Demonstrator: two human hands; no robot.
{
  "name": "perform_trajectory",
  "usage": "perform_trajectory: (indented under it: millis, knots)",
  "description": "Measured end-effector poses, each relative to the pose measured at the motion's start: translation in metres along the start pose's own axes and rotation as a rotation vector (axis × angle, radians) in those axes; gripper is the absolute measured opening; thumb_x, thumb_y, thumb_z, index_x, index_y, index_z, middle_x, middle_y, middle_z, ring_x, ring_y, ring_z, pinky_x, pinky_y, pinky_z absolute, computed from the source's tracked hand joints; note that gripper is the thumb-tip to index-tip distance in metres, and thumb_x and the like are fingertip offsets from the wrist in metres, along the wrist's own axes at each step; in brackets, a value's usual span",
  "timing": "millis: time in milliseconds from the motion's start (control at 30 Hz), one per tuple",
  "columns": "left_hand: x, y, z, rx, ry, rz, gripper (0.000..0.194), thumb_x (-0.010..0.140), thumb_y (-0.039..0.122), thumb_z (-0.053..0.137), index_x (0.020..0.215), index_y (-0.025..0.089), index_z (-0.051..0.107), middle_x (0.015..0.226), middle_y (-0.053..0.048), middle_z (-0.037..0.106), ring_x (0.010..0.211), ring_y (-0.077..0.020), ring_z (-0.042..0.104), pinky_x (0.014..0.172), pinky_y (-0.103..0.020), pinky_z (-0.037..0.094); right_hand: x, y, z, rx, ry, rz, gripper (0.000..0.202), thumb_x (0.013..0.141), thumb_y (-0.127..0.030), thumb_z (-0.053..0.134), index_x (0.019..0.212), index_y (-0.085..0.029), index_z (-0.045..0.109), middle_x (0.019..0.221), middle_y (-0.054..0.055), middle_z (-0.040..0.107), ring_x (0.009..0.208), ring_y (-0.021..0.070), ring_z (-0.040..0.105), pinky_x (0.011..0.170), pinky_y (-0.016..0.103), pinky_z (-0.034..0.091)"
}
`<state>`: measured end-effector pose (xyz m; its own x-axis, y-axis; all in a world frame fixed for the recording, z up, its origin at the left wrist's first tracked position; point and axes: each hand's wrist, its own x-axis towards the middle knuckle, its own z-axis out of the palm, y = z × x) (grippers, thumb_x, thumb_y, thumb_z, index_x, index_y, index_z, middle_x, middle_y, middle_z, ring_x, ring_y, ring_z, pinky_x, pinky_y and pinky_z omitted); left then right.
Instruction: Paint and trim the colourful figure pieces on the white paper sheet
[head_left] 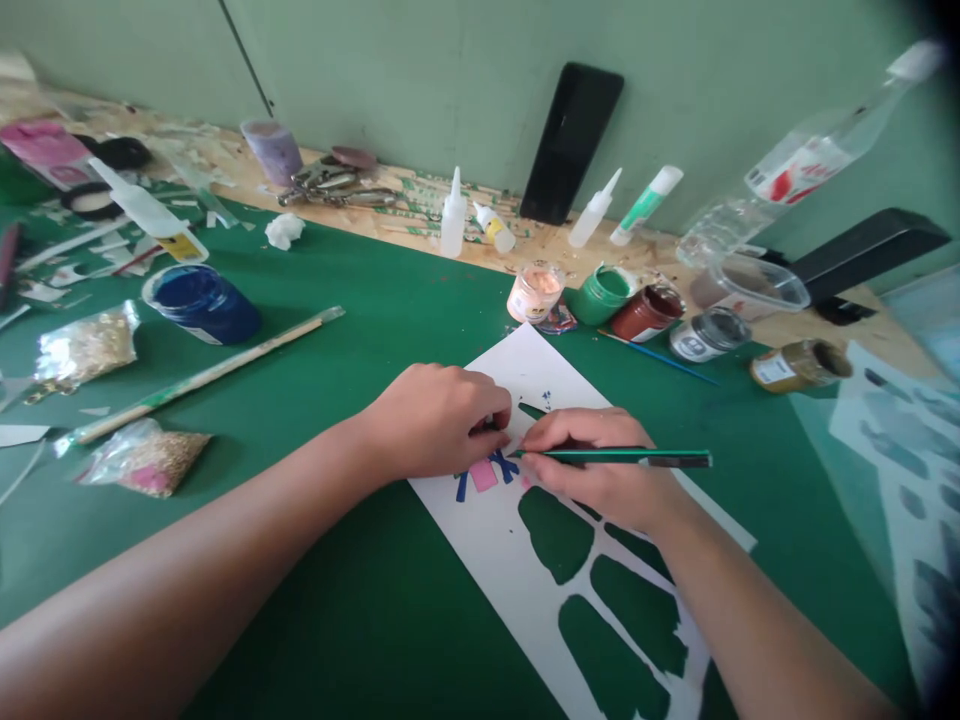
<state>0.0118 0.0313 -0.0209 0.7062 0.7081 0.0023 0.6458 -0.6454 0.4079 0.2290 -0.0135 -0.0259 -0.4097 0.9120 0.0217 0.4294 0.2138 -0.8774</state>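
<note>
My right hand [600,465] grips a slim green pencil [637,457], its tip down by the white paper sheet [480,540]. The curled fingers of my left hand [442,420] press on a small pink and blue cutout [484,474] lying on that sheet, and they hide its upper part. Both hands are close together, near the sheet's far corner. Large rounded openings are cut through the near half of the sheet, and the green table surface [360,620] shows through them. A few small blue marks are on the paper beyond my hands.
Open paint jars in peach [535,295], green [602,296] and brown [645,315] stand behind the sheet. A thin blue brush [660,358] lies before them. At left are a blue paint jar [201,305], a long stick [210,375] and bead bags [154,460]. A black phone [571,145] leans on the wall.
</note>
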Motion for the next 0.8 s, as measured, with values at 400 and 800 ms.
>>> perform_trajectory:
  millis: [400, 800]
  knots:
    - [0.0019, -0.0017, 0.0012, -0.029, 0.002, -0.005, 0.011, 0.082, 0.032, 0.063, 0.082, 0.023, 0.069, 0.082, 0.001, 0.071, 0.069, -0.0147, 0.06, 0.056, -0.026, 0.031, -0.0015, 0.0063, 0.0015, -0.046, -0.007, -0.122, 0.007, 0.082, -0.016, 0.073, 0.079, -0.021, 0.071, 0.084, 0.002, 0.078, 0.072, 0.0169, 0.072, 0.067, 0.028, 0.058]
    - [0.0007, -0.0013, -0.001, -0.044, -0.016, 0.014, 0.011, 0.082, 0.033, 0.067, 0.086, 0.023, 0.069, 0.083, 0.001, 0.071, 0.069, -0.0151, 0.06, 0.054, -0.026, 0.029, -0.0022, 0.0055, 0.0021, -0.051, -0.003, -0.15, 0.008, 0.082, -0.015, 0.073, 0.078, -0.022, 0.071, 0.083, 0.001, 0.077, 0.073, 0.0168, 0.072, 0.067, 0.028, 0.058]
